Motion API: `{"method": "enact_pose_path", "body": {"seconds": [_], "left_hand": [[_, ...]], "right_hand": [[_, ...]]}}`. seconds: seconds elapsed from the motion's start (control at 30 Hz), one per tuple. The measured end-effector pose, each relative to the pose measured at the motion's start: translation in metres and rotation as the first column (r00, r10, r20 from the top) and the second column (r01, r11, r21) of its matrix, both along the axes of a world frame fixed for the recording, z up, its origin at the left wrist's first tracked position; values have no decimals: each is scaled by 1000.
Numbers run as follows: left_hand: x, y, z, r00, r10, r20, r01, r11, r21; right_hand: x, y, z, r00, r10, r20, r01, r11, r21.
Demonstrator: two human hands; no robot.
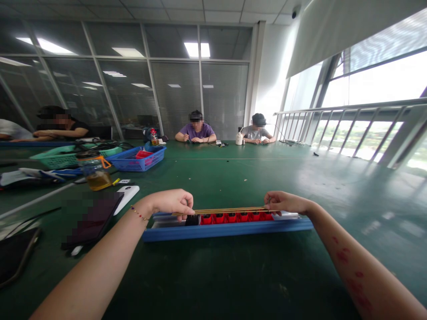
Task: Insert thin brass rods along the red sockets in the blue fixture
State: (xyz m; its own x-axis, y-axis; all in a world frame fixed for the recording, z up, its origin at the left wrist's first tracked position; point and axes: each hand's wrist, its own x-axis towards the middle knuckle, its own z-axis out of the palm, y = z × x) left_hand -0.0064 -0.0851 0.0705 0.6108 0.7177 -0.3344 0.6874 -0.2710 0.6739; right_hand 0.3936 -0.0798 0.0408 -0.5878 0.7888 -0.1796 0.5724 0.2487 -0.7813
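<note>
L + R hands pinch thin tan strips above the blue tray, live now!
L hand (175,203): narrow grip, thumb + fingers pinched on the L end of the straight, slim tan strips (230,209); below, long blue tray (227,230) w/ straight sides, a black piece (192,220), then a row of boxy red cups (231,218); R hand (283,202), narrow grip too, pinching the R end. Strips' long axis runs L–R, approx. parallel to tray; contact w/ cups, can't tell. Smooth green table (213,284), slight sheen; at L, mesh-sided blue basket (140,165); beyond, glass partition (176,98), two seated persons; far R, metal railing (347,129) by bright windows.
</note>
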Motion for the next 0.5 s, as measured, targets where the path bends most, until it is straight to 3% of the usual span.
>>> {"method": "enact_pose_path", "body": {"seconds": [0.5], "left_hand": [[-2, 3, -1, 999, 37, 16, -37, 999, -8]], "right_hand": [[0, 0, -1, 998, 19, -67, -18, 1000, 11]]}}
